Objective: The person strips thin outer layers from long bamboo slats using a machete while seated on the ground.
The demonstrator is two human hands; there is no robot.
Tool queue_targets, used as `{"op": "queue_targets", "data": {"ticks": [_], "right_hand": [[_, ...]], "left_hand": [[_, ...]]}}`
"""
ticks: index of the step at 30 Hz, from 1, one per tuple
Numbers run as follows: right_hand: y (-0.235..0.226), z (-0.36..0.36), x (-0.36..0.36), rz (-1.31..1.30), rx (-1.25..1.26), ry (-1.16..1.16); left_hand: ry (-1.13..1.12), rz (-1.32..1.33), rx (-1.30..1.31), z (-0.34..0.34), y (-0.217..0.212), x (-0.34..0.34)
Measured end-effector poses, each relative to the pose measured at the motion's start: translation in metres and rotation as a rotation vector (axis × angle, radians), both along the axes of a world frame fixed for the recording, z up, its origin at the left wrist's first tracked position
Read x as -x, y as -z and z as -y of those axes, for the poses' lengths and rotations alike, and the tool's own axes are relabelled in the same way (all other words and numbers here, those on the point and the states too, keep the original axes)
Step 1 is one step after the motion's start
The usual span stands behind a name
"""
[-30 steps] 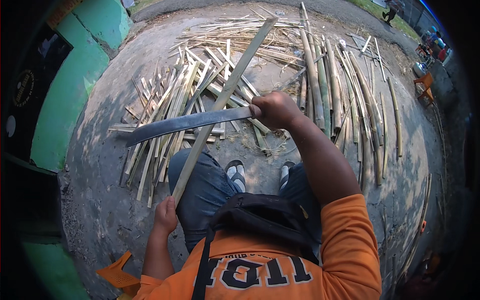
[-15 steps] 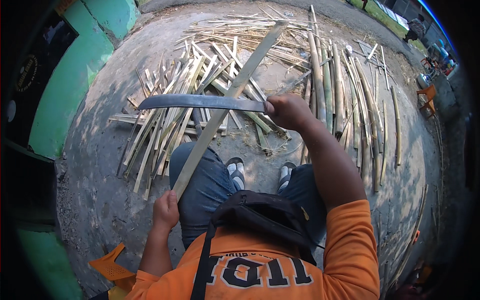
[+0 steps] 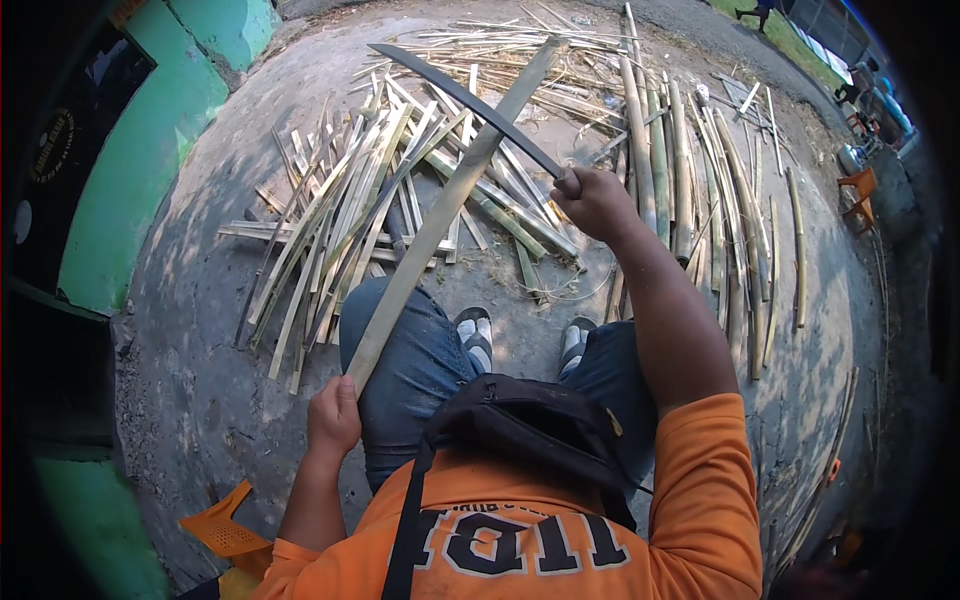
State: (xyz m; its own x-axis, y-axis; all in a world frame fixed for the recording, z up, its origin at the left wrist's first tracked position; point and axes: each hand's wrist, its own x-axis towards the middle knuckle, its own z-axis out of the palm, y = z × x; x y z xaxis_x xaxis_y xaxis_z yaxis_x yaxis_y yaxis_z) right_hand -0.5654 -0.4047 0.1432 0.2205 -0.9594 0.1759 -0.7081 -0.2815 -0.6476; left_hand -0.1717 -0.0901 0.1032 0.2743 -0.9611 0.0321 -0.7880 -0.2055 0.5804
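My left hand (image 3: 334, 418) is closed round the near end of a long, flat bamboo strip (image 3: 425, 240), which slants up and away to the right past my left knee. My right hand (image 3: 600, 204) grips the handle of a machete (image 3: 470, 100). Its long dark blade points to the far left and crosses over the upper part of the strip. Whether the blade touches the strip I cannot tell.
Beyond my left knee lies a heap of split bamboo strips (image 3: 330, 235). Longer bamboo poles (image 3: 680, 180) lie on the right, with more thin strips (image 3: 500, 45) farther off. A green wall (image 3: 130, 180) stands left; an orange plastic chair (image 3: 225, 525) is at lower left.
The machete has swung from lying nearly level to slanting up and to the left, its tip farther away. My right hand has shifted slightly right; the left hand and strip have barely moved.
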Motion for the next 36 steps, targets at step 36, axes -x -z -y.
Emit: {"op": "queue_targets", "data": {"ticks": [36], "right_hand": [[0.002,0.019,0.081,-0.066,0.076,0.284]], "left_hand": [[-0.013,-0.433,-0.358,0.01,-0.004,-0.036]]}}
